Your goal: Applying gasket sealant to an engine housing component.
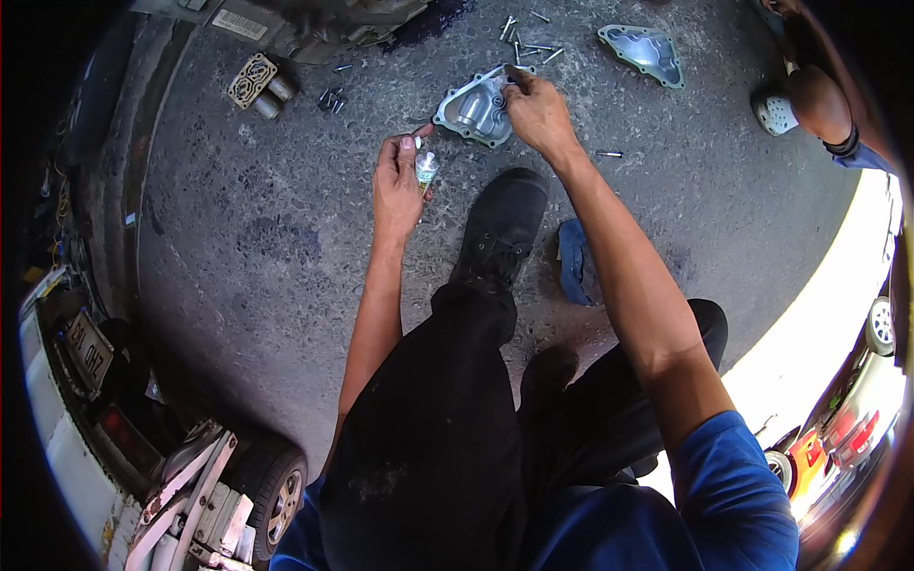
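Note:
In my left hand (395,186) is a small clear bottle (427,171) with a greenish label. A small white cap (418,143) shows at that hand's fingertips. Just beyond lies a silver metal cover (471,119), hollow side up, with bolt holes round its rim. My right hand (539,116) is at the cover's upper right edge, its index finger extended onto the rim and its other fingers curled. Part of the cover's right side is hidden behind that hand.
Several bolts (519,43) lie beyond the cover, and a single bolt (610,154) to its right. A second metal cover (645,52) rests at the far right, near another person's foot (776,112). A metal part with two cylinders (259,86) sits far left. A blue cloth (573,262) lies beside my shoe (505,224).

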`<state>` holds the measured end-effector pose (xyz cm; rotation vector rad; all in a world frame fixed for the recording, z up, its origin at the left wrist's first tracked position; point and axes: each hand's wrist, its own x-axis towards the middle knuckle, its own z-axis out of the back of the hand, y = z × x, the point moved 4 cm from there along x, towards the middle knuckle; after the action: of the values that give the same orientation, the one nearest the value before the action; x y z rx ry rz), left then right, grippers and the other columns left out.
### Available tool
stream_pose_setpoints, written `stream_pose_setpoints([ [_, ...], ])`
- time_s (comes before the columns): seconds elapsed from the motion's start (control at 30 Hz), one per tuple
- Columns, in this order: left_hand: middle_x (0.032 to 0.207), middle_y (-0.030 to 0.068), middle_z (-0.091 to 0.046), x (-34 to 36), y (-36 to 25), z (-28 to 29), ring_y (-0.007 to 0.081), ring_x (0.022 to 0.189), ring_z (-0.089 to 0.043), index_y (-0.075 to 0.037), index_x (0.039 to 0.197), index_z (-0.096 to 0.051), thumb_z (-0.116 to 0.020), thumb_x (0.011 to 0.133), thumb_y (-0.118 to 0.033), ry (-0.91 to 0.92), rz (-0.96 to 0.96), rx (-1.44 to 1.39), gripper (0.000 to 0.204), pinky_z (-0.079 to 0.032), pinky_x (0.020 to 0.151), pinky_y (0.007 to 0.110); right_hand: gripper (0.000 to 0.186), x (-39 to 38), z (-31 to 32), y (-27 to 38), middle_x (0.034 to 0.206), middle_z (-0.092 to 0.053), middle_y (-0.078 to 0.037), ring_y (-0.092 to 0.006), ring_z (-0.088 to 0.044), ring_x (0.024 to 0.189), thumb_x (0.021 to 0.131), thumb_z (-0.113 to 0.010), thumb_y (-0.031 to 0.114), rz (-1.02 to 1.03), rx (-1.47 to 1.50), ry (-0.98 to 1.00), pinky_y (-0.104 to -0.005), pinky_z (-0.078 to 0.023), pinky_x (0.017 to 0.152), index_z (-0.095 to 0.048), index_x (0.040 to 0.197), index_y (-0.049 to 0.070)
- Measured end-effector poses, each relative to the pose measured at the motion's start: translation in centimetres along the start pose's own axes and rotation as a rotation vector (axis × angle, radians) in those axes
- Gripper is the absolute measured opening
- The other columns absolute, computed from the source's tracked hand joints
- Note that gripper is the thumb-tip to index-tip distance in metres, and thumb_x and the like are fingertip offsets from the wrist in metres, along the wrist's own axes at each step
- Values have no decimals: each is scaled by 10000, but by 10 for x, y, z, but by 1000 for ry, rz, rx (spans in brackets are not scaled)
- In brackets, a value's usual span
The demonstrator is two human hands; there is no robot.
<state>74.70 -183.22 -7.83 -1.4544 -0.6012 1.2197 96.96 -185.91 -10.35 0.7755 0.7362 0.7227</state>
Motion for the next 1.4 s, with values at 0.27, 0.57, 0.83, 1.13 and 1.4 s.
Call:
stream_pose_setpoints([
  [0.27,1232,93,-696,0,-3,-3,75,519,-515,-7,1057,-529,-408,1084,-378,-6,4,12,390,-459,478,237,468,-2,6,1,1201,-661,-273,-413,-620,1166,916,-544,249,-82,40,-34,-423,-461,1026,-621,1312,12],
  [0.57,1192,74,-699,0,0,-1,64,568,-522,4,1072,-554,-416,1078,-397,1,-15,-15,424,-455,470,244,488,-5,0,2,1239,-648,-267,-414,-611,1178,904,-539,236,-24,60,-57,-420,-461,1029,-606,1328,4],
  [0.83,1168,67,-703,-2,-1,2,60,569,-514,0,1064,-554,-418,1078,-395,-3,1,0,418,-452,469,241,481,-10,-1,10,1300,-617,-251,-411,-598,1196,915,-532,232,7,38,50,-432,-453,1042,-603,1337,13],
  [1.13,1197,90,-703,-2,-2,1,62,551,-507,-10,1064,-539,-411,1084,-378,-3,-4,13,390,-459,480,235,468,-11,-6,3,1250,-637,-249,-411,-606,1172,919,-535,233,41,53,93,-434,-459,1032,-607,1334,28],
  [1.4,1194,81,-698,-1,3,7,61,577,-527,10,1098,-562,-421,1076,-404,-6,7,5,437,-459,476,242,401,-24,-5,15,1173,-635,-220,-411,-620,1099,918,-532,225,224,-154,53,-474,-486,972,-654,1286,120],
])
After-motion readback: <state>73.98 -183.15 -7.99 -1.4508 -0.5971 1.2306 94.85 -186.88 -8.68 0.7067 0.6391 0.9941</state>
